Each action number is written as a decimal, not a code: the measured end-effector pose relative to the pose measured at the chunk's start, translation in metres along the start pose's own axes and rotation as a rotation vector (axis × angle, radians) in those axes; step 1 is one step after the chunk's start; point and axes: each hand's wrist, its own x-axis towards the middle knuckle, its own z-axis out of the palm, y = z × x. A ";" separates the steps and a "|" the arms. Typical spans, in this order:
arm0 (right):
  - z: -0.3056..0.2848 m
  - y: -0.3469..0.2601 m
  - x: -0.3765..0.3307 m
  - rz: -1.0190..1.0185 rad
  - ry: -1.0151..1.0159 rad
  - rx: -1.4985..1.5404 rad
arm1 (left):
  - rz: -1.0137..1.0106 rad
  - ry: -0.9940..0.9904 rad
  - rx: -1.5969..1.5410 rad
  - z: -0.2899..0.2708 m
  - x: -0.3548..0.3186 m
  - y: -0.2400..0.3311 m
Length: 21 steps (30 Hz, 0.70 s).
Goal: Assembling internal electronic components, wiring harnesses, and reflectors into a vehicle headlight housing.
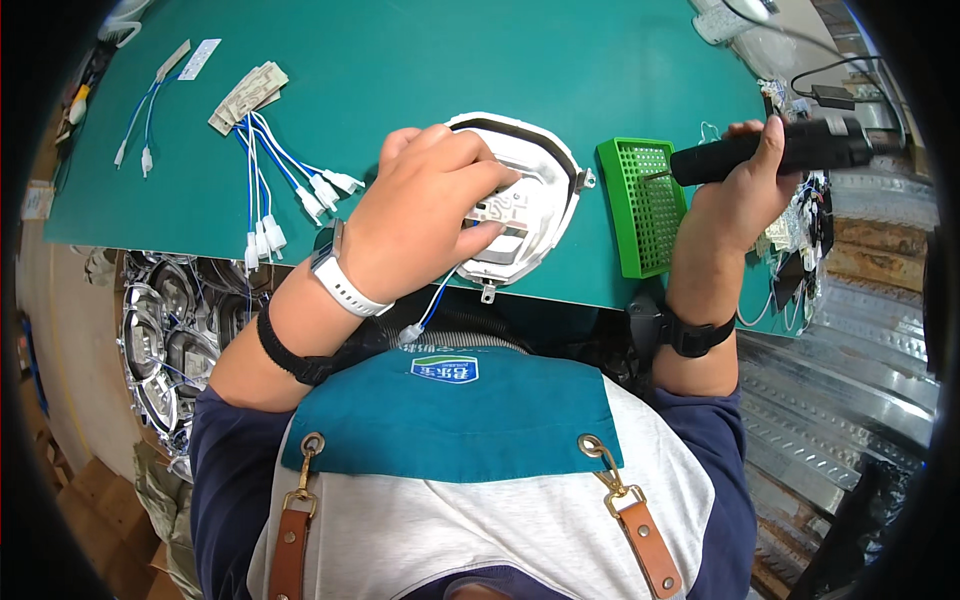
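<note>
My left hand [425, 210] spans a white and silver metal lamp housing [556, 215] at the front edge of the table. Its thumb and index finger press on both sides of a small pale circuit board [512, 206] inside the housing. A short blue and white cable with a white plug [412, 333] hangs from the housing over the edge. To the right, my right hand [745, 205] is closed around a black electric screwdriver [730, 158]. The screwdriver lies nearly level, its bit reaching over a green perforated tray [620, 215].
Several flat boards [250, 97] with blue and white plugged cables lie at the left; another wired board [172, 62] is farther left. Metal lamp housings [165, 340] are heaped below the table's left side. Cables and small parts [805, 230] crowd the right edge.
</note>
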 end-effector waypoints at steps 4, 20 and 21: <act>0.001 -0.008 -0.009 -0.027 0.023 0.078 | -0.006 0.002 -0.004 0.000 -0.001 0.000; 0.035 -0.067 -0.074 0.074 -0.550 0.554 | -0.048 0.082 -0.006 0.008 -0.005 0.005; 0.040 -0.062 -0.078 0.083 -0.504 0.585 | -0.056 0.084 -0.003 0.008 -0.005 0.005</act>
